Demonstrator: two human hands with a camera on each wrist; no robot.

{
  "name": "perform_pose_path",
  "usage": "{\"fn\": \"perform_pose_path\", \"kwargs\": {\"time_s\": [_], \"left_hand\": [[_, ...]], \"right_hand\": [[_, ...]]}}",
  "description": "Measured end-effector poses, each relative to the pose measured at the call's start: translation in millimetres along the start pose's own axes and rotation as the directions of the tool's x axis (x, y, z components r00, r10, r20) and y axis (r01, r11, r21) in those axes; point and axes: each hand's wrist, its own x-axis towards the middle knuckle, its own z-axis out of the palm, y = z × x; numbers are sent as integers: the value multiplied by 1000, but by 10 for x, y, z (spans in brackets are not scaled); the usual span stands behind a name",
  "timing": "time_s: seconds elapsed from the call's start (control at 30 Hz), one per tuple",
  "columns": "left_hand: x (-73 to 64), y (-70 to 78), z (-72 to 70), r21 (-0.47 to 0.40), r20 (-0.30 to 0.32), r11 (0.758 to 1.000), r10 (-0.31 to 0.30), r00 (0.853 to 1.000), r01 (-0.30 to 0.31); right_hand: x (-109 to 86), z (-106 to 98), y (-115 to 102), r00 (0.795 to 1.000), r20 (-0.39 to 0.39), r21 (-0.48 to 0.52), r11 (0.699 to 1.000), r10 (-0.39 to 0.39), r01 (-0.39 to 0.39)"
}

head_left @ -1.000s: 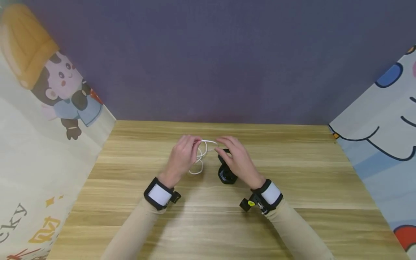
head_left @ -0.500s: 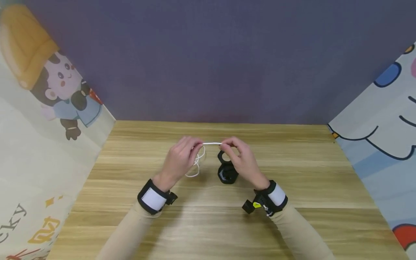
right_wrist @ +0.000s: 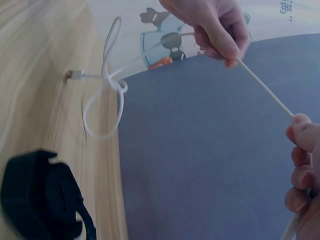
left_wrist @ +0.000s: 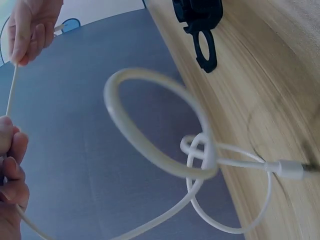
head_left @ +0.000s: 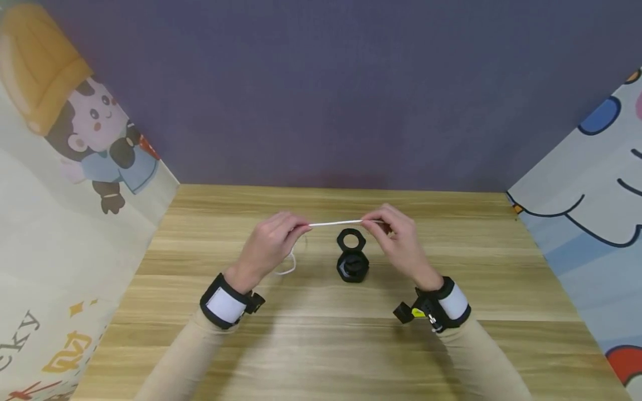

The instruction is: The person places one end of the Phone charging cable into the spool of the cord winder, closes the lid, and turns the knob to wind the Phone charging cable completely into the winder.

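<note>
A white USB-type cable (head_left: pixel 335 223) is stretched nearly straight between both hands above the table. My left hand (head_left: pixel 263 245) pinches it between thumb and fingertips. At the other end of the taut stretch my right hand (head_left: pixel 396 242) pinches it too, with fingers curled. Slack loops of the cable (left_wrist: pixel 135 73) hang in a loose tangle below my left hand, and a white plug (left_wrist: pixel 291 169) dangles close to the table. Between the hands and nearer me, a black hexagonal case (head_left: pixel 353 267) lies on the table, its ring-shaped flap (head_left: pixel 341 239) folded out flat.
The wood-grain table (head_left: pixel 321 345) ends at a dark blue-grey panel (head_left: pixel 341 100) at the back. Cartoon-printed panels stand at the left (head_left: pixel 40 250) and right (head_left: pixel 577 184). Each wrist wears a black strap with a small camera.
My hands have moved apart. The right hand, open near the cable at first, has pinched it and slid right, lengthening the straight stretch. Left-side loops shifted left. The black case stayed put.
</note>
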Motion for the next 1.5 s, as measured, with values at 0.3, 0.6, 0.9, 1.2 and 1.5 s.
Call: {"fn": "perform_pose_path", "kwargs": {"time_s": [0.3, 0.6, 0.9, 1.2, 1.5], "left_hand": [[43, -28, -45, -11, 79, 1000, 6, 997, -6], [65, -52, -103, -39, 150, 999, -5, 989, 11], [30, -95, -129, -65, 186, 997, -37, 982, 50], [-93, -181, -146, -57, 203, 994, -83, 976, 96], [-195, -256, -154, -37, 211, 989, -133, 968, 144]], "right_hand": [[-29, -259, 0, 997, -72, -96, 995, 0, -7], [-74, -454, 67, 988, -154, -142, 988, 31, -53], [-111, -598, 109, 971, -224, -170, 977, 87, -127], [-197, -768, 190, 948, -290, -167, 968, 132, -186], [-272, -872, 244, 923, -358, -209, 951, 145, -230]]}}
